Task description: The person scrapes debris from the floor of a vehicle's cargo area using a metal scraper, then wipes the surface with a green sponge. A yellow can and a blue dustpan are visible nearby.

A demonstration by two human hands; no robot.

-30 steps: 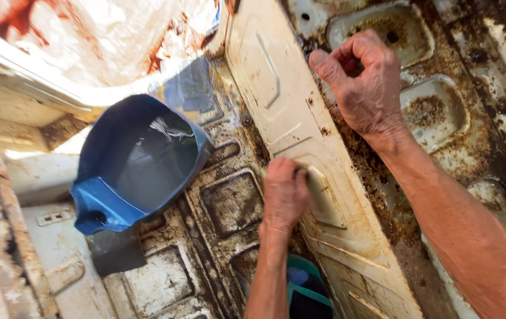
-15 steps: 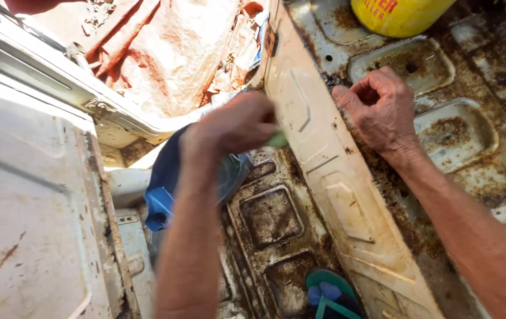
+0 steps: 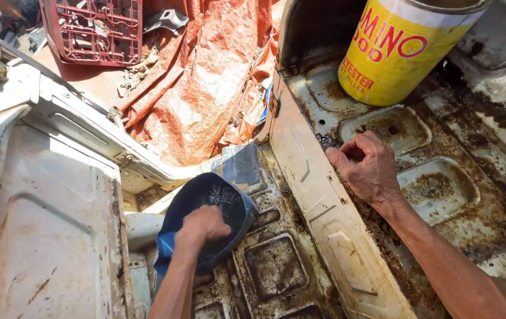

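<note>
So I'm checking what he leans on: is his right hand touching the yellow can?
Apart. The head view shows the right hand resting on the rusty metal floor, with bare floor between it and the yellow can.

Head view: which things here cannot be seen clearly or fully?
- Left hand: its fingers reach into the dark blue plastic scoop; any grip is hidden by the hand.
- Yellow cylindrical metal can: top cut off by the frame edge.
- Right hand: curled fingers hide the palm.
</note>
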